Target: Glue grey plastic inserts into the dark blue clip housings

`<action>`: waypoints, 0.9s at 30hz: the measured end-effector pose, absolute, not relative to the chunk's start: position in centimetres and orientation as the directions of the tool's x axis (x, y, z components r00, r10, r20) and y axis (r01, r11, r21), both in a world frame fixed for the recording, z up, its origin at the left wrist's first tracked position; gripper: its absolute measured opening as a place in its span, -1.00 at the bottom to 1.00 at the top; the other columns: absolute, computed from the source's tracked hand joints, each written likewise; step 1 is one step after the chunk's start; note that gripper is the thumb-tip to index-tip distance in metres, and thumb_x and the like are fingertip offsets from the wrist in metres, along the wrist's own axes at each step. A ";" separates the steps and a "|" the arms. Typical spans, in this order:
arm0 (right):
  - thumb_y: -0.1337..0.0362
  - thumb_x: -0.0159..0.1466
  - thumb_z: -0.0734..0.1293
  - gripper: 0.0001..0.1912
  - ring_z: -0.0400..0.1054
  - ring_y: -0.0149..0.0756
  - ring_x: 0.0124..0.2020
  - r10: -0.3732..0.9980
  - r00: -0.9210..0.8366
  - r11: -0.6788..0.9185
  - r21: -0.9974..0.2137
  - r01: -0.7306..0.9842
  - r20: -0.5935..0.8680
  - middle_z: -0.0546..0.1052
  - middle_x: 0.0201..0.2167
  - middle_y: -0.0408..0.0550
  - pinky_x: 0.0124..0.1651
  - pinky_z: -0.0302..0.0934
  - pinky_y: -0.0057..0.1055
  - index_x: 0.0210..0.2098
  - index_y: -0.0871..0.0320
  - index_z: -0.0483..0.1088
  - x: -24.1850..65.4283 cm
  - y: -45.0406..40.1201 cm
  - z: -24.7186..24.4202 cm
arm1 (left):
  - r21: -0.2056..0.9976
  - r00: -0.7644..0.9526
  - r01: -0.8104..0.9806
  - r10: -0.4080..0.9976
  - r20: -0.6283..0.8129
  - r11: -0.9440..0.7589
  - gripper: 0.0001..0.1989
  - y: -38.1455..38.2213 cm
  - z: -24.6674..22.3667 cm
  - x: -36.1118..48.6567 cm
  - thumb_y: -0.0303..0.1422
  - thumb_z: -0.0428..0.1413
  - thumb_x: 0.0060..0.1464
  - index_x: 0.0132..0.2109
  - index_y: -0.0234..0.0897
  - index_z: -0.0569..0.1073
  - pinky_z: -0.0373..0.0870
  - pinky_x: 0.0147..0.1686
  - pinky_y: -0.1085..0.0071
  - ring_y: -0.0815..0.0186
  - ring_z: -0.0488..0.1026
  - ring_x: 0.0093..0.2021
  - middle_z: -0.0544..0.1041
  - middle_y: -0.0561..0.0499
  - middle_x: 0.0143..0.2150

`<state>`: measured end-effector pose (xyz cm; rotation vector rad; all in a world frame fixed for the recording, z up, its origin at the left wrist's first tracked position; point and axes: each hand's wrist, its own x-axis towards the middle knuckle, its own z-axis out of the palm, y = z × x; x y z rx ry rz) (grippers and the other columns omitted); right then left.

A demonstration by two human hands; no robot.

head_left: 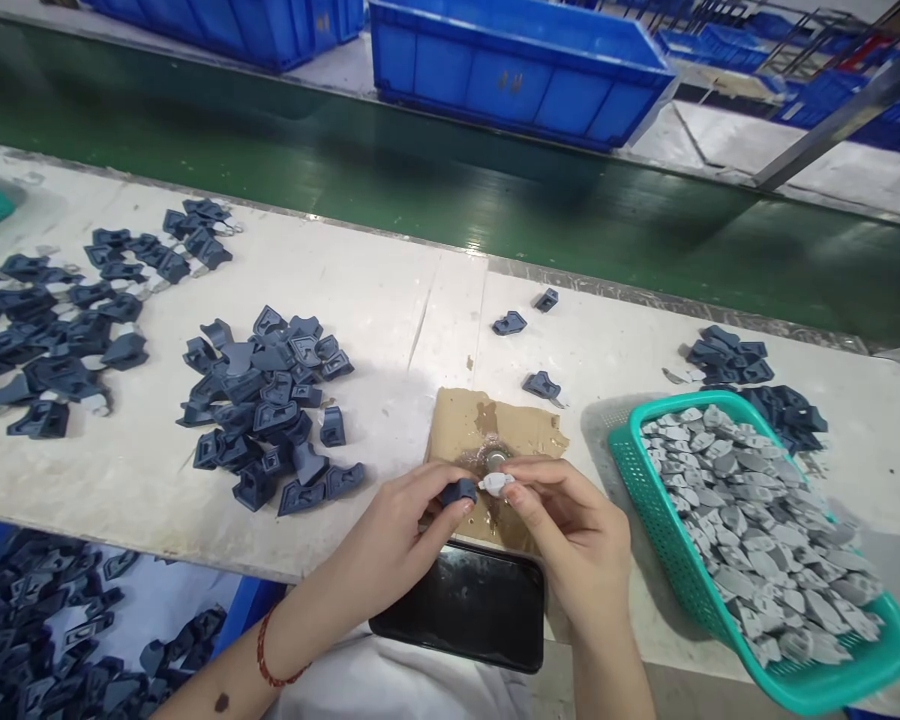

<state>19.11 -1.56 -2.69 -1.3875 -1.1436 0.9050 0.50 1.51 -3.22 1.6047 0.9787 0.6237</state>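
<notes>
"Navy part: report position and hold."

"Lower centre of the frame. My left hand grasps it between thumb and fingers."

"And the right?"

"My right hand pinches a light grey piece by its right side. Piece and part sit end to end, very close; whether they touch, I cannot tell."

"Surface beneath?"

"Brown sheet, stained dark in patches, on a white table. A black phone lies just below it in the frame."

"Surrounding stock?"

"Heap of navy parts left of centre. Green basket at lower right, filled with grey pieces. Three loose navy parts lie above the sheet, well apart from the heap."
</notes>
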 end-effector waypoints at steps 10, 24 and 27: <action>0.28 0.32 0.49 -0.97 0.61 -0.30 -0.25 0.979 0.193 0.031 -0.989 0.147 0.059 0.68 -0.26 -0.04 -0.22 0.51 -0.49 -0.25 0.06 0.64 19.2 -1.7 -3.2 | 0.954 0.519 0.284 0.852 -0.072 -0.092 -0.80 1.4 -3.6 0.4 -0.30 0.05 0.45 0.07 -0.21 0.51 0.44 -0.12 0.41 0.26 0.56 -0.14 0.63 -0.03 -0.06; 0.33 0.37 0.45 -0.92 0.57 -0.39 -0.15 0.988 0.088 0.097 -0.963 0.253 0.123 0.66 -0.26 -0.15 -0.10 0.44 -0.56 -0.25 0.01 0.59 19.4 -1.8 -3.4 | 0.959 0.536 0.268 0.841 -0.074 -0.087 -0.82 1.4 -3.6 0.4 -0.32 0.04 0.45 0.05 -0.21 0.50 0.43 -0.11 0.41 0.25 0.57 -0.11 0.63 -0.03 -0.06; 0.35 0.39 0.43 -0.91 0.55 -0.40 -0.13 0.988 0.048 0.126 -0.945 0.302 0.147 0.64 -0.23 -0.16 -0.07 0.41 -0.55 -0.23 0.02 0.57 19.5 -1.8 -3.4 | 0.960 0.539 0.268 0.839 -0.076 -0.085 -0.82 1.4 -3.6 0.5 -0.33 0.03 0.46 0.04 -0.23 0.51 0.41 -0.13 0.43 0.27 0.56 -0.13 0.62 -0.02 -0.08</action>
